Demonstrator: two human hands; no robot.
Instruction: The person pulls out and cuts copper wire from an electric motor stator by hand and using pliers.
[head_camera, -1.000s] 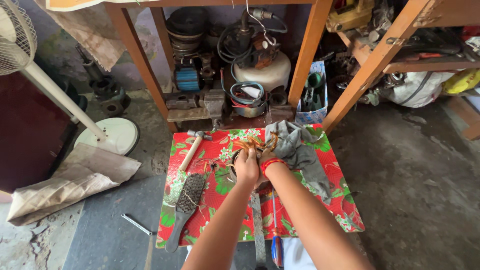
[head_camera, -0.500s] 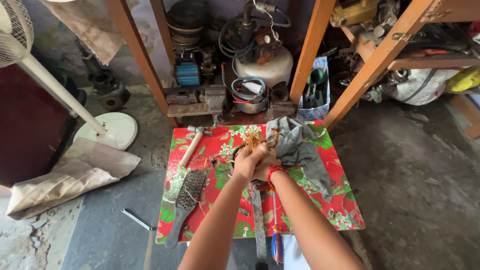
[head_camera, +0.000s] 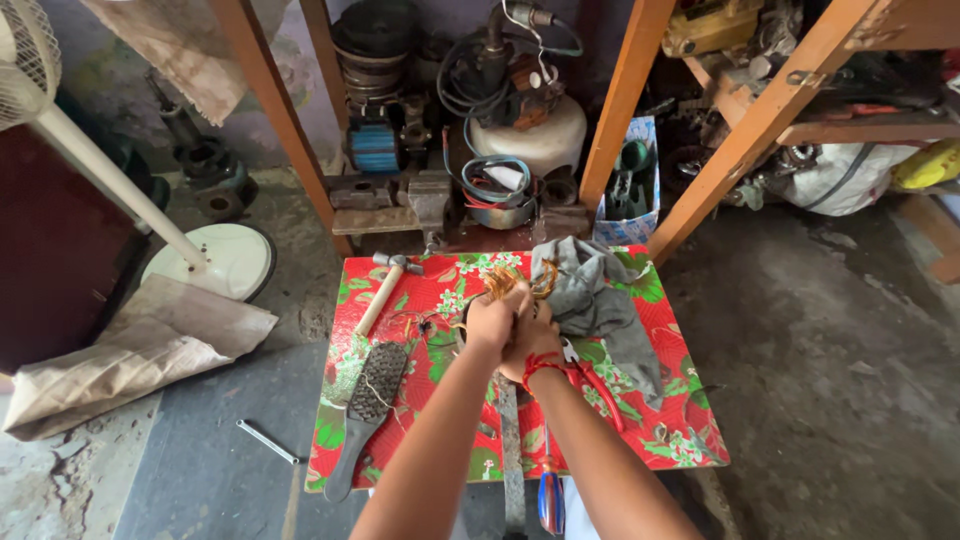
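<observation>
My left hand (head_camera: 492, 320) and my right hand (head_camera: 532, 340) are pressed together over the middle of a small table with a red flowered cloth (head_camera: 680, 430). Both grip a tangle of copper-coloured wire (head_camera: 508, 280) that sticks out just beyond my fingers. What lies under my palms is hidden. A red thread circles my right wrist. A grey rag (head_camera: 600, 305) lies just right of my hands. Red-handled pliers (head_camera: 590, 375) rest by my right wrist.
A wooden-handled hammer (head_camera: 385, 290) and a wire brush (head_camera: 365, 405) lie on the table's left side. A screwdriver (head_camera: 550, 490) sits at the near edge. A small wrench (head_camera: 268, 442) lies on the floor. Fan base (head_camera: 215, 262), wooden shelf legs and machine parts crowd behind.
My two hands have closed in tighter together around the wire bundle. The view has shifted slightly lower and nearer to the table.
</observation>
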